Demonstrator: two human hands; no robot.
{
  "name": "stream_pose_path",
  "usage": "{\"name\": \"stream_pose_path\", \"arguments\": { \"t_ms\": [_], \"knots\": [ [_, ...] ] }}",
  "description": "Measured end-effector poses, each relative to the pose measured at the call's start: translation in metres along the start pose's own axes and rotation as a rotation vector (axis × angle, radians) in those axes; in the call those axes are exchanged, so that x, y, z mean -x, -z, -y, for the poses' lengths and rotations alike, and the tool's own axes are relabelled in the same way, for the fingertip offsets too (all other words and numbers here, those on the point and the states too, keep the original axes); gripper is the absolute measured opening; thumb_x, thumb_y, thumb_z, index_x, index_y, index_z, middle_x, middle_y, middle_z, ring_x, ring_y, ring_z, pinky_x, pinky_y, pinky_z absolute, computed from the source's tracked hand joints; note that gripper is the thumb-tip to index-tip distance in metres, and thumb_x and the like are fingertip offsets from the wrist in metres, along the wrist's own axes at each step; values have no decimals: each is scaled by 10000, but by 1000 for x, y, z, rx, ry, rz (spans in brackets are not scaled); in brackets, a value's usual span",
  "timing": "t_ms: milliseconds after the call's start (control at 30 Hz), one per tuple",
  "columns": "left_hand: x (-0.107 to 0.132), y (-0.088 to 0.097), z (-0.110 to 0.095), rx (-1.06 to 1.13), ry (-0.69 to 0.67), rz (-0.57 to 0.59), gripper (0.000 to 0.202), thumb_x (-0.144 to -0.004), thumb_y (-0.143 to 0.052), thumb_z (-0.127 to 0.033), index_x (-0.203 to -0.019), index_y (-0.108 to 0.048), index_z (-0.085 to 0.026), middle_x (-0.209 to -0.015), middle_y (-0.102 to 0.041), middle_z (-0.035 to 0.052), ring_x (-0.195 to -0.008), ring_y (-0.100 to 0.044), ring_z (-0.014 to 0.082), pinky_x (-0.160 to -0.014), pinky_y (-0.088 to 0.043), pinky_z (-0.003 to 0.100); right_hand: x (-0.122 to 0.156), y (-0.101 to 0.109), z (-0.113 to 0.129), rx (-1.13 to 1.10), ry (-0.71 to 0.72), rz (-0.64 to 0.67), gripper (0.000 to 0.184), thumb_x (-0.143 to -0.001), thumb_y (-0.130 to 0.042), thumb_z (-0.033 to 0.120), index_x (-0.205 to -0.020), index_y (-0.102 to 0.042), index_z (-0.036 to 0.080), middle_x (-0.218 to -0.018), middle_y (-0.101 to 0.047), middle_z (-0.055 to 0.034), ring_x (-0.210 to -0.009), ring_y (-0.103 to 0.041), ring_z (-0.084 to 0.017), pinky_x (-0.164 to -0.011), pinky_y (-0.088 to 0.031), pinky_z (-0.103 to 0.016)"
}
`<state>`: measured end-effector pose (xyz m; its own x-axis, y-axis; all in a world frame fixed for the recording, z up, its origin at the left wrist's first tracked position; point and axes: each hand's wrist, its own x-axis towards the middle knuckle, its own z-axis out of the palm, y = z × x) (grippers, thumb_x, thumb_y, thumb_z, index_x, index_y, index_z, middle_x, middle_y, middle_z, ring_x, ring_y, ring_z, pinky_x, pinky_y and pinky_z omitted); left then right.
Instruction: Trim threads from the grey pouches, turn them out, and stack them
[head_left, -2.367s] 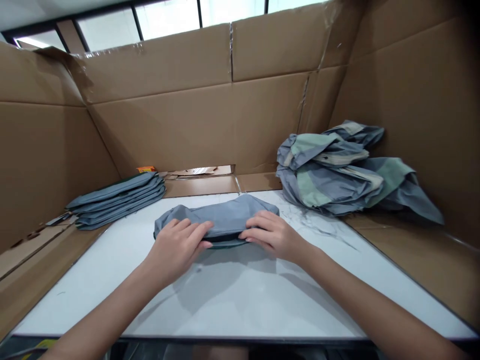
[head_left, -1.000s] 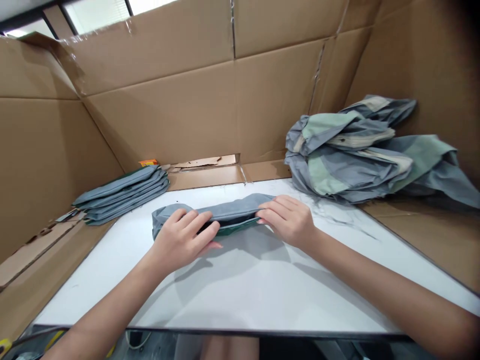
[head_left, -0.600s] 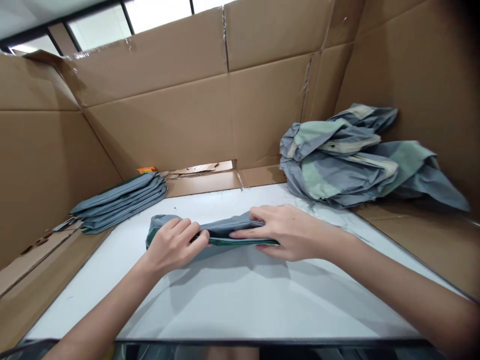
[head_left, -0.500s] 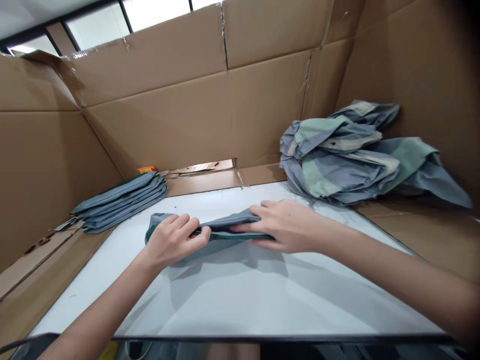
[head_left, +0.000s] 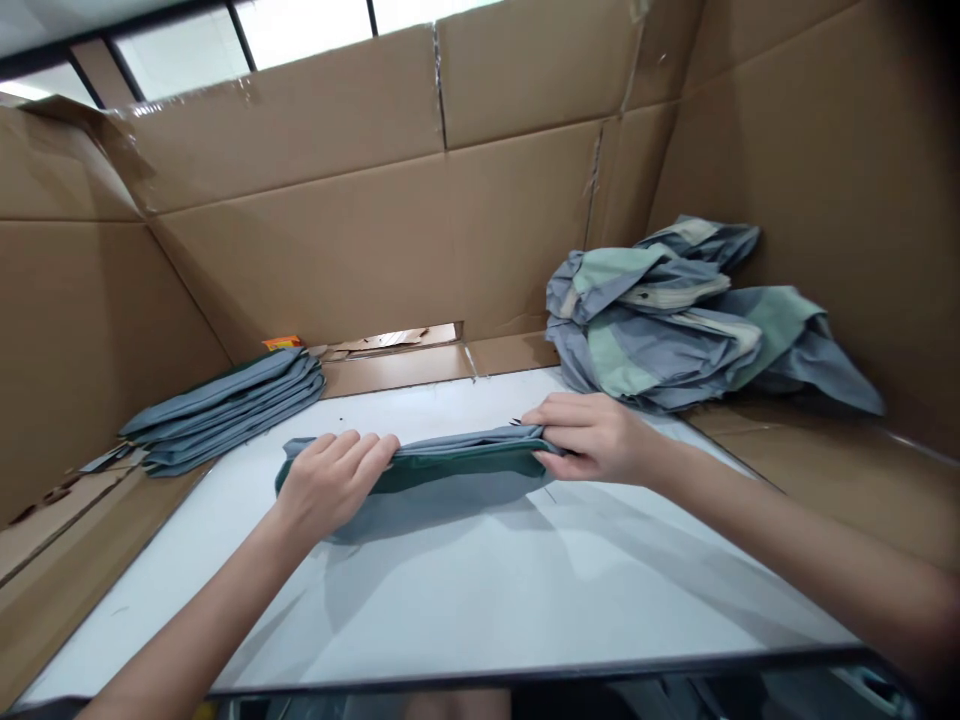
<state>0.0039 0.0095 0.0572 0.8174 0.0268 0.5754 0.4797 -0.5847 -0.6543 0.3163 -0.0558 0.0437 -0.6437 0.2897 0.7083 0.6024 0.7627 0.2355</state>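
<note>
A folded grey and green cloth (head_left: 450, 470) lies as a long narrow strip across the middle of the white table (head_left: 487, 590). My left hand (head_left: 330, 480) rests on its left end, fingers curled over the top edge and gripping it. My right hand (head_left: 592, 435) pinches the right end of the strip between thumb and fingers. The green layer shows along the near side of the fold.
A neat stack of folded grey cloths (head_left: 225, 408) lies at the back left. A loose heap of grey and green cloths (head_left: 667, 320) sits at the back right. Cardboard walls (head_left: 375, 200) enclose the table on three sides. A small orange object (head_left: 282, 342) sits behind the stack.
My hands have slid apart to the two ends of the cloth. The strip is now flatter and longer, with its green layer showing.
</note>
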Motion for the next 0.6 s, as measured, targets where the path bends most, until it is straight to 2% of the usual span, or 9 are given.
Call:
{"name": "stream_pose_path", "arguments": {
  "t_ms": [67,133,233,333,433,500,600],
  "knots": [
    [-8,5,-1,69,77,44,114,-890,-402,-156,-928,-509,-145,-761,-605,29,-669,-520,149,-616,-354,287,0,-8,5,-15,-24,-81,199,-837,-496,157,-638,-509,157,-821,-631,-81,-661,-485,-124,-576,-411,-246],
    [-20,10,-7,174,109,98,155,-905,-369,-194,-957,-500,-130,-846,-606,63,-748,-533,175,-672,-370,305,-5,-15,11,0,-35,-102,214,-860,-478,180,-648,-495,158,-832,-626,-94,-681,-486,-132,-589,-424,-251],
    [-40,15,-20,285,41,136,210,-926,-351,-273,-1001,-493,-138,-853,-601,55,-742,-522,177,-687,-371,308,-14,-21,20,31,9,-121,204,-879,-478,245,-706,-520,144,-849,-624,-103,-711,-484,-145,-611,-440,-261],
    [-47,11,-31,230,17,83,160,-922,-373,-236,-971,-499,-149,-791,-595,24,-666,-497,154,-616,-342,285,-20,-23,24,46,9,-154,220,-888,-468,299,-768,-554,135,-847,-606,-103,-708,-462,-145,-619,-441,-264],
    [-43,3,-34,156,30,14,116,-898,-400,-177,-940,-504,-148,-765,-595,15,-647,-495,146,-588,-326,281,-19,-23,26,71,-29,-141,195,-882,-474,299,-823,-571,141,-869,-590,-93,-725,-459,-144,-622,-434,-254],
    [-39,-1,-32,110,8,-9,127,-877,-408,-140,-953,-510,-144,-767,-602,16,-645,-498,146,-586,-324,283,-16,-24,28,130,-71,-99,162,-860,-497,285,-891,-576,146,-918,-590,-88,-767,-476,-159,-617,-428,-259],
    [-34,-6,-26,64,-55,-38,149,-855,-406,-100,-939,-521,-142,-757,-611,16,-636,-498,141,-582,-319,281,-12,-28,31,231,-121,-14,218,-831,-517,310,-978,-571,158,-994,-583,-88,-842,-500,-193,-620,-433,-282]
  ]
}}
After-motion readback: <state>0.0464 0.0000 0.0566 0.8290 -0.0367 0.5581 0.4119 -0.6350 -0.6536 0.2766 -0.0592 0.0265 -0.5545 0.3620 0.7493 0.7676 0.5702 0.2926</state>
